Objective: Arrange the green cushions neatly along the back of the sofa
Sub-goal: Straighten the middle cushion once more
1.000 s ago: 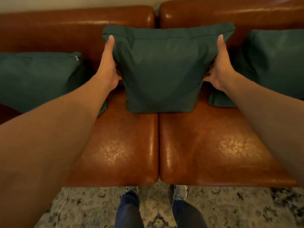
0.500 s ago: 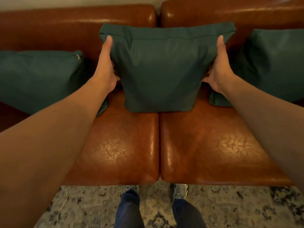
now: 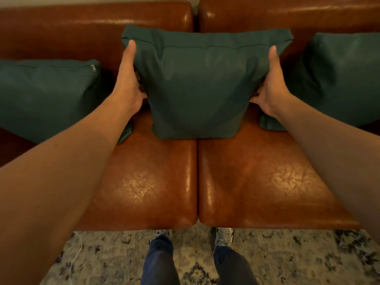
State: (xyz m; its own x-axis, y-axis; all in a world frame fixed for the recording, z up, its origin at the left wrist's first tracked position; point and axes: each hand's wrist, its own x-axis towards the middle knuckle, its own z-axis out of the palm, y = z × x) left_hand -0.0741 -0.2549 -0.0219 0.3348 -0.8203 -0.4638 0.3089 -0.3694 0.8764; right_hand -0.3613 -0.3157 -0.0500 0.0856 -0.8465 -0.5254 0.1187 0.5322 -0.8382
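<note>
Three green cushions stand along the back of a brown leather sofa (image 3: 144, 177). The middle cushion (image 3: 201, 85) stands upright over the seam between the two seat pads, its top against the backrest. My left hand (image 3: 128, 83) grips its left side, thumb in front and fingers hidden behind. My right hand (image 3: 271, 85) grips its right side the same way. The left cushion (image 3: 47, 97), with a zipper pull at its top corner, and the right cushion (image 3: 339, 77) lean on the backrest on either side.
The sofa's front edge runs across the lower part of the view, with a patterned rug (image 3: 298, 258) below it. My legs and shoes (image 3: 224, 235) stand close to the sofa front. A thin white cord (image 3: 76, 258) lies on the rug at left.
The middle cushion has been pressed slightly back and upright against the backrest. Both hands keep their hold on its sides and have barely shifted.
</note>
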